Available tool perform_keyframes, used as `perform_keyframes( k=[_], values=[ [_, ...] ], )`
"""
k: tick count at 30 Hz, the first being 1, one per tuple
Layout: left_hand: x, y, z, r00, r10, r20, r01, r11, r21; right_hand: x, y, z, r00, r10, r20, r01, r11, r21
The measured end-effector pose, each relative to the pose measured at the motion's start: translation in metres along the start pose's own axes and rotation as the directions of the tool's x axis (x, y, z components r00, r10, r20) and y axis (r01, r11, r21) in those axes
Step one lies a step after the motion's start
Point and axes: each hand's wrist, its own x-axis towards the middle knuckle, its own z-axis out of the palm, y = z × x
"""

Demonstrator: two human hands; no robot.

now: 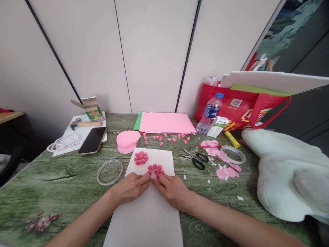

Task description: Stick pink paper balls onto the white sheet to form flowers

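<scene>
A white board point(151, 212) lies lengthwise in front of me, with small pink rolled paper roses on it. One round cluster of roses point(141, 157) sits near its far left corner. Closer to me is a second cluster point(156, 169), its near side partly covered by fingers. My left hand point(131, 188) is closed, fingertips pinched at the rose on that cluster's left edge. From the other side, my right hand point(175, 192) is closed with its fingertips on a rose at the cluster's near right edge. Several loose roses point(160, 138) are scattered beyond the board.
Tape rolls point(99, 175) flank the board. To the right are black scissors point(198, 161), pink scraps point(227, 172), a glue stick point(232, 139), a water bottle point(210, 113) and a white plush point(280, 178). Leftward lie pink circles point(128, 139), a phone point(93, 140) and a hammer point(88, 124).
</scene>
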Motion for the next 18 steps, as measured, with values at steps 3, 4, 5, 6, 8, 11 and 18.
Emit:
perform_keyframes(
  k=[3,4,5,6,8,11,18],
  values=[
    [0.001,0.001,-0.002,1.000,0.006,-0.003,-0.006,1.000,-0.002,0.002,-0.001,0.000,0.999,0.010,0.032,-0.011,1.000,0.009],
    [0.001,0.001,-0.002,1.000,0.007,-0.004,-0.007,1.000,-0.001,0.002,-0.001,0.000,0.999,0.011,0.039,-0.011,1.000,0.009],
    [0.002,0.001,-0.003,1.000,0.007,-0.004,-0.007,1.000,-0.001,0.003,-0.001,-0.001,0.999,0.010,0.046,-0.010,1.000,0.007],
    [0.002,0.002,-0.003,1.000,0.005,-0.002,-0.005,1.000,-0.001,0.004,-0.001,-0.001,0.999,0.010,0.053,-0.010,1.000,0.004],
    [0.003,0.002,-0.004,1.000,0.001,0.010,-0.001,1.000,-0.006,0.005,-0.001,-0.001,0.997,0.013,0.076,-0.013,1.000,-0.001],
    [0.003,0.003,-0.005,0.999,-0.005,0.036,0.005,1.000,-0.004,0.008,-0.002,-0.003,0.990,0.031,0.135,-0.029,0.999,-0.014],
    [-0.005,0.009,-0.004,0.986,-0.157,0.064,0.162,0.983,-0.084,0.011,-0.005,-0.009,0.962,0.070,0.264,-0.068,0.998,-0.016]
  ],
)
